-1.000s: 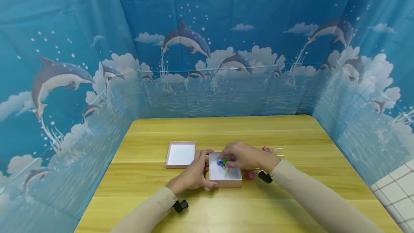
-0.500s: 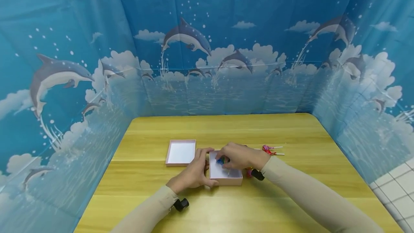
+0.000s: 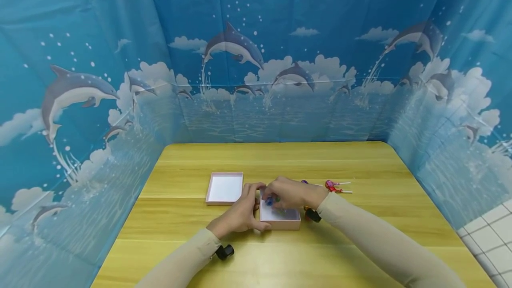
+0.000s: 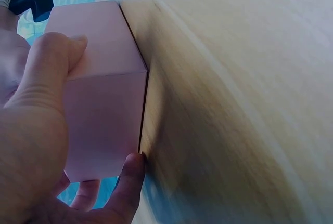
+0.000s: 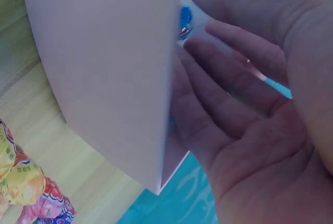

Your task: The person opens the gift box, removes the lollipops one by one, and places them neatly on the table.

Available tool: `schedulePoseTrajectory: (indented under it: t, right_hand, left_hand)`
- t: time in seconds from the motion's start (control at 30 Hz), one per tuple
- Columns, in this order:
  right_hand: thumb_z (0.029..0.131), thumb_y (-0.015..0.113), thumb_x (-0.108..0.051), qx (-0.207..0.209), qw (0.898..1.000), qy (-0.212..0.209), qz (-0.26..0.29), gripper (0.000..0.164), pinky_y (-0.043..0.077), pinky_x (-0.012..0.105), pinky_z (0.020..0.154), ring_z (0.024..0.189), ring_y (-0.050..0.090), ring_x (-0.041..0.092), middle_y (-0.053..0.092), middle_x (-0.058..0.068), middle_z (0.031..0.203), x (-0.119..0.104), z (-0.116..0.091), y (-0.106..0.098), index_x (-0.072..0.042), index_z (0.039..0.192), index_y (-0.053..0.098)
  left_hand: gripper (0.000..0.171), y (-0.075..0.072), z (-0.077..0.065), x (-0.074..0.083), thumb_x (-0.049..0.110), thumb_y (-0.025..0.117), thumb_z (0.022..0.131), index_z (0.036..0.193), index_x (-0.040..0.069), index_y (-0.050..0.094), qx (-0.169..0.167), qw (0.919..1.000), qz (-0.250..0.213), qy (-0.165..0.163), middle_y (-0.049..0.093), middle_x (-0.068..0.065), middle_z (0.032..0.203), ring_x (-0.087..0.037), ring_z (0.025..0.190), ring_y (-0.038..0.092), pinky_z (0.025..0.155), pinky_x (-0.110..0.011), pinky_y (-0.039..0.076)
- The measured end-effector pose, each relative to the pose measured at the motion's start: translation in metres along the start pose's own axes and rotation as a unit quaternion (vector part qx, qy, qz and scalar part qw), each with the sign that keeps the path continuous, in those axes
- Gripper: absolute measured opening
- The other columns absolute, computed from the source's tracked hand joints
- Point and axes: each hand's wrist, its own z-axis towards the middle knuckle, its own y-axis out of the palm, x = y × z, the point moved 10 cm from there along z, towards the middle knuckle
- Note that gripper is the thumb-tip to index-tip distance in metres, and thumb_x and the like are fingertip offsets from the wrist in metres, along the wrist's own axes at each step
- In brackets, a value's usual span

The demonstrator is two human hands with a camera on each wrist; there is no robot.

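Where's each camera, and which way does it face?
Head: on the head, facing forward, down at the yellow wooden table; left hand, right hand, beige sleeves show.
Left wrist: on it, facing the square pink cardboard box; left hand, some right arm show.
Right wrist: on it, facing box wall and shiny blue candy; right hand shows.
All share the box.

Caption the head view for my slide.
Left hand grips a pink box, right hand partly inside, lollipops nearby on the table.
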Motion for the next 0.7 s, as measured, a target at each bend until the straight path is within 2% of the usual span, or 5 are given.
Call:
schedulePoseTrajectory:
  t: [0.17,0.4,0.53,0.7]
  right_hand:
    - [0.101,0.086,0.003,-0.011,1.0,-0.003,0.006,0.029,0.067,0.027,0.095,0.111,0.083,0.019,0.088,0.009,0.125,-0.001,0.006,0.004,-0.004,0.129,0.087]
    - [0.101,0.089,-0.001,-0.022,1.0,-0.01,-0.011,0.018,0.067,0.025,0.093,0.107,0.083,0.013,0.089,0.004,0.116,-0.004,0.013,0.008,-0.008,0.119,0.089]
    - [0.103,0.088,-0.002,-0.032,0.999,-0.001,0.004,0.015,0.065,0.022,0.091,0.104,0.082,0.012,0.089,0.003,0.113,-0.002,0.014,0.01,-0.01,0.115,0.089]
    - [0.103,0.087,-0.001,-0.027,0.999,-0.013,0.013,0.014,0.066,0.024,0.091,0.103,0.083,0.013,0.089,0.002,0.112,-0.001,0.014,0.008,-0.01,0.114,0.089]
  left_hand:
    - [0.119,-0.001,0.0,0.001,0.044,0.103,0.091,0.18,0.017,0.029,-0.001,1.0,0.005,0.0,0.04,-0.011,0.156,-0.025,0.118,0.06,0.096,-0.027,0.052]
    - [0.119,-0.001,0.0,-0.001,0.045,0.104,0.089,0.178,0.016,0.03,0.006,0.9999,0.011,0.0,0.042,-0.012,0.154,-0.023,0.113,0.06,0.094,-0.028,0.052]
    - [0.121,0.002,0.001,-0.003,0.047,0.104,0.089,0.178,0.016,0.029,0.004,0.9999,0.016,-0.004,0.042,-0.012,0.153,-0.019,0.11,0.059,0.092,-0.027,0.053]
    - [0.12,0.001,0.001,-0.001,0.048,0.103,0.09,0.179,0.015,0.029,0.002,0.9998,0.022,-0.002,0.042,-0.014,0.155,-0.017,0.11,0.058,0.093,-0.028,0.053]
